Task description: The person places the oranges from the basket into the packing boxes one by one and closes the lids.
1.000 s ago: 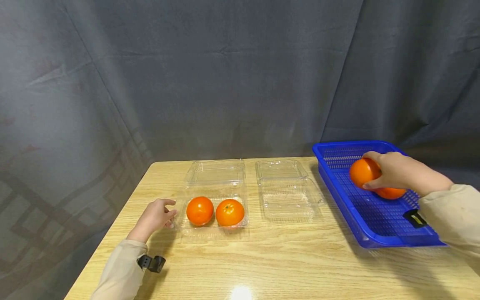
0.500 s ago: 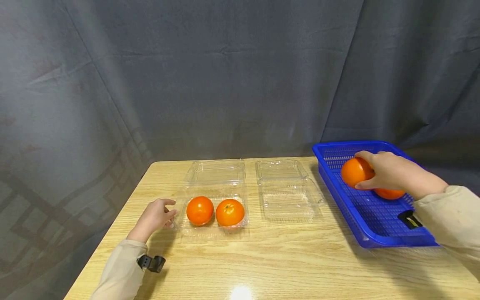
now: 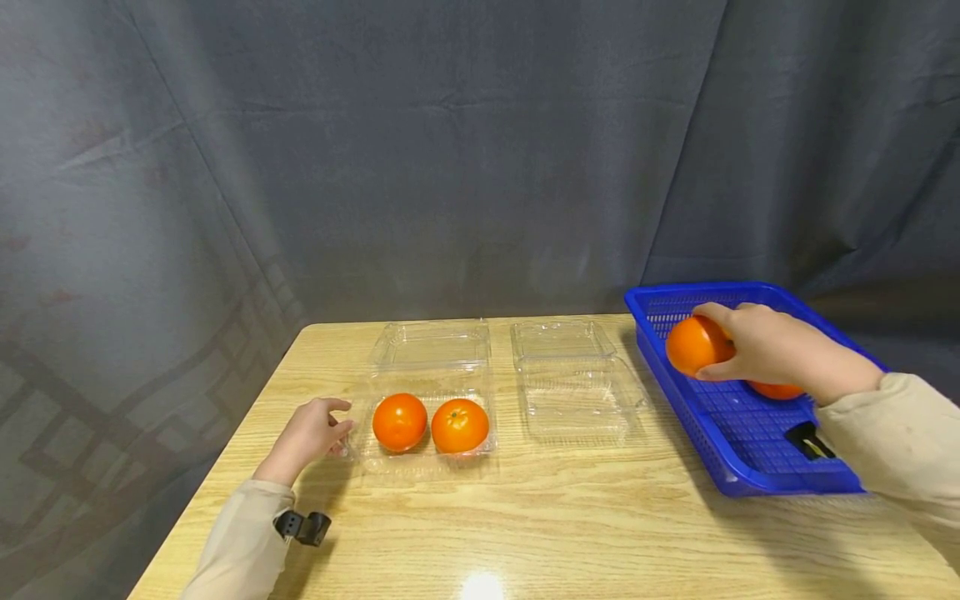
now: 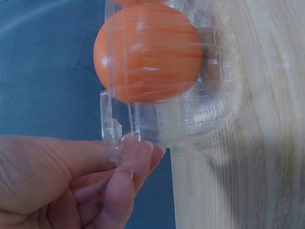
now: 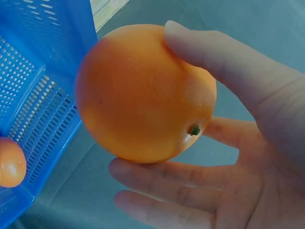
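My right hand point(image 3: 776, 346) grips an orange point(image 3: 692, 346) between thumb and fingers, above the left part of a blue plastic basket point(image 3: 757, 483). Its green stem end shows in the right wrist view, where the thumb point(image 5: 200, 45) presses one side. Another orange point(image 3: 776, 391) lies in the basket, partly hidden by that hand. At the left, my left hand point(image 3: 306, 435) pinches the corner tab of a clear clamshell container point(image 4: 200, 114), as the left wrist view shows. Two oranges sit side by side in its near half, one on the left point(image 3: 400, 422) and one on the right point(image 3: 460, 426).
A second clear clamshell container point(image 3: 577, 404) stands unfolded between the first one and the basket, with no fruit in it. All of it rests on a pale wooden table point(image 3: 570, 525). A dark grey curtain point(image 3: 465, 183) hangs behind the table's far edge.
My right hand has moved left with the orange, from over the basket's middle toward its left wall. The left hand and the container have stayed in place.
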### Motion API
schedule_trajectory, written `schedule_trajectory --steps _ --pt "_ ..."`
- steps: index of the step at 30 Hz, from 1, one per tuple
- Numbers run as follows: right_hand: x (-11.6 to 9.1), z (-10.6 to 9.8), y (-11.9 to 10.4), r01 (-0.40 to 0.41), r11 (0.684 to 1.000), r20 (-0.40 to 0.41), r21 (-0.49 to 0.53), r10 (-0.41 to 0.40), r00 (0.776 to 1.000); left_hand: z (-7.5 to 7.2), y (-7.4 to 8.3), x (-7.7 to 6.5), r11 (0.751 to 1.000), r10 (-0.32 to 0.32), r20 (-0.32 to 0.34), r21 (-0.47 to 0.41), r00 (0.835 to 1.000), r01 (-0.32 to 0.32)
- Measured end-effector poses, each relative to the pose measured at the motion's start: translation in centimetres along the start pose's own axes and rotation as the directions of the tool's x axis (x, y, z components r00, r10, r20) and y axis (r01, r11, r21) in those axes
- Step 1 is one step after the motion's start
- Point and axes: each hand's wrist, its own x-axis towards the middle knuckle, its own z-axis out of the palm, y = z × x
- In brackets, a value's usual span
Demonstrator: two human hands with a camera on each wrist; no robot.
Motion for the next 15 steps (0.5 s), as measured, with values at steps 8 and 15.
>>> schedule_trajectory --steps 8,15 --pt "0.1 0.0 -0.5 0.005 1.000 -0.005 0.004 -0.005 1.000 0.0 -0.1 0.0 1.000 -0.002 -0.002 0.000 1.000 0.002" --pt "0.2 -0.1 -1.3 -0.001 1.000 -0.010 0.005 0.001 1.000 0.0 0.0 0.0 1.000 0.002 -0.007 0.006 1.000 -0.002"
